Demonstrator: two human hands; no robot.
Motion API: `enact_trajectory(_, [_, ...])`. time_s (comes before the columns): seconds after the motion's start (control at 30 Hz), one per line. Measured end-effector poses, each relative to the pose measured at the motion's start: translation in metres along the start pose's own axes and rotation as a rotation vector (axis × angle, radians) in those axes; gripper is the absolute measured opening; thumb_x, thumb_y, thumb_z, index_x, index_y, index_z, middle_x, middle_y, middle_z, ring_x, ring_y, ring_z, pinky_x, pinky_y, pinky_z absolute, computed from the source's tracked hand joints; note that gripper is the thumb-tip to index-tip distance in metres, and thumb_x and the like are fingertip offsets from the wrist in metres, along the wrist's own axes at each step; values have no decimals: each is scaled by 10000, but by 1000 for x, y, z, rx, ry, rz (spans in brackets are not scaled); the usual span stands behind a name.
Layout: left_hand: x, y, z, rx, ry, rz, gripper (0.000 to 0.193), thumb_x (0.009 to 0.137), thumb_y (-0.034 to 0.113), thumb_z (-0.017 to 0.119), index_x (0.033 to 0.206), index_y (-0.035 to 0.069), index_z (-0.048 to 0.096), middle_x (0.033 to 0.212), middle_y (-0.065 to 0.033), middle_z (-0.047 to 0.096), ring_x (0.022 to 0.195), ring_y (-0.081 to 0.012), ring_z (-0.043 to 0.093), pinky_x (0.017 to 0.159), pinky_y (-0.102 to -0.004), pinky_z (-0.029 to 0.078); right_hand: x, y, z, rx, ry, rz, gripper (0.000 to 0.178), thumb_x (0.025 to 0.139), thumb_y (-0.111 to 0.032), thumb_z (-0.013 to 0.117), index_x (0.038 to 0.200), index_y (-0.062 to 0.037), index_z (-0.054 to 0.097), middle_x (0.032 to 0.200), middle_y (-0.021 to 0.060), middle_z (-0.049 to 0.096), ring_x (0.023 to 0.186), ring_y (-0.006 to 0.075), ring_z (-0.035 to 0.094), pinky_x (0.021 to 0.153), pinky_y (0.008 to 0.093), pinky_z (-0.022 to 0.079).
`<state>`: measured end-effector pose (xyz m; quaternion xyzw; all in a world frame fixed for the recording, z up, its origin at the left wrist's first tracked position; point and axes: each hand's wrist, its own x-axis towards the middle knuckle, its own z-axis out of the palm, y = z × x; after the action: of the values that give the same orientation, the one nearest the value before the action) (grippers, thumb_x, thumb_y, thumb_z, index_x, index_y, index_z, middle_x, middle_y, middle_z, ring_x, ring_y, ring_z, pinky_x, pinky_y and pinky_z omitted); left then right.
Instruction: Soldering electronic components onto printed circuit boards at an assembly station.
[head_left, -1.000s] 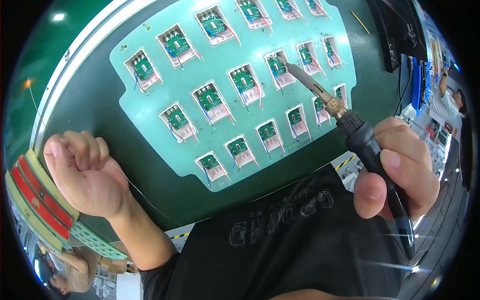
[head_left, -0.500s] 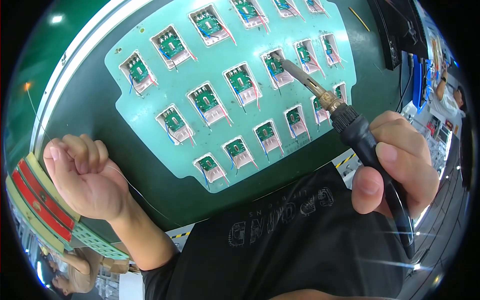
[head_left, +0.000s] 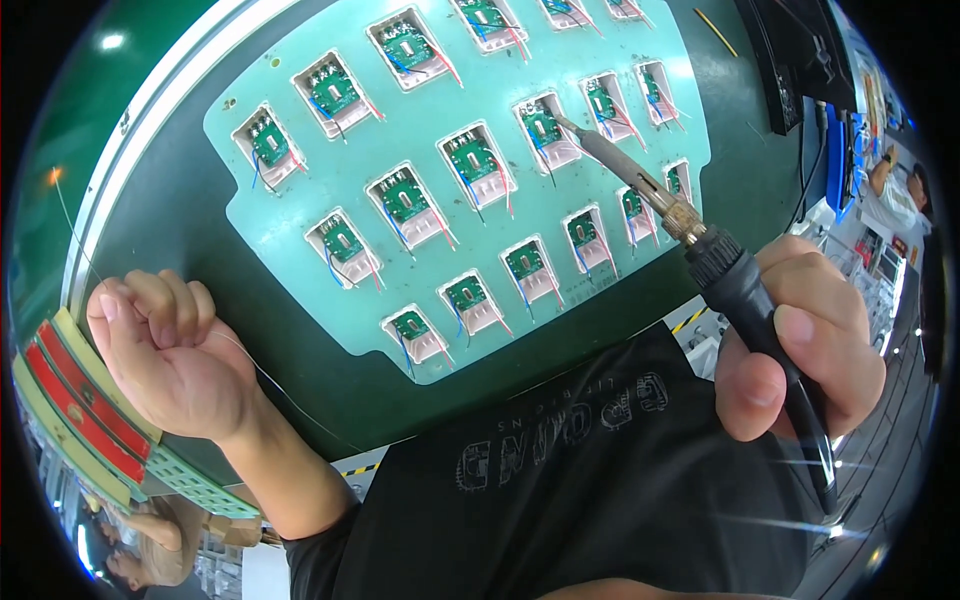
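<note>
Gripping the soldering iron [head_left: 745, 300] in my closed right hand [head_left: 800, 340], I hold its tip at a small circuit board [head_left: 543, 125] in the upper right of the pale green fixture tray [head_left: 300, 200]. My left hand [head_left: 170, 360] is fisted around thin solder wire [head_left: 275, 385], resting off the tray. Risk, in my judgement: a drifting tip could scorch the red and blue leads or bridge pads. The surface [head_left: 170, 225] is dark green matting; other workstations lie at right.

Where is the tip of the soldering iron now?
In the head view, upper right: the soldering iron tip rests at a small circuit board on the light-green panel, held by the right hand.
</note>
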<state>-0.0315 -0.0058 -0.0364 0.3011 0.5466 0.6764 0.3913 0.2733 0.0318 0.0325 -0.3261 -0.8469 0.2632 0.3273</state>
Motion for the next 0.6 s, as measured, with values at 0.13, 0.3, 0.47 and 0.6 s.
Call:
enact_trajectory(0.13, [0,0,1,-32,2,-13,174,901,119,347,769,19,400,560,3,278,475,-53,213,411,-186,178,2,-3,2,15,-19,56,321,804,-220,605,980,-11,437,692,133,473,484,166,402,429,293,332])
enact_trajectory(0.3, [0,1,2,-9,-5,-6,185,900,120,354,752,19,402,556,6,275,473,-50,209,408,-185,178,7,-7,2,-24,-52,120,315,797,-207,615,972,-14,438,711,137,477,491,170,410,442,297,340])
enact_trajectory(0.47, [1,0,2,-20,21,-17,178,896,118,361,756,18,405,554,6,275,470,-50,208,405,-185,177,9,-6,5,-25,-50,119,313,796,-204,616,974,-17,439,717,137,478,498,173,419,447,300,345])
enact_trajectory(0.6, [0,0,1,-10,3,-11,172,893,116,363,760,16,406,554,6,276,469,-50,207,404,-185,177,8,-6,4,-26,-57,122,317,794,-212,620,974,-21,442,719,132,476,502,174,417,453,299,346])
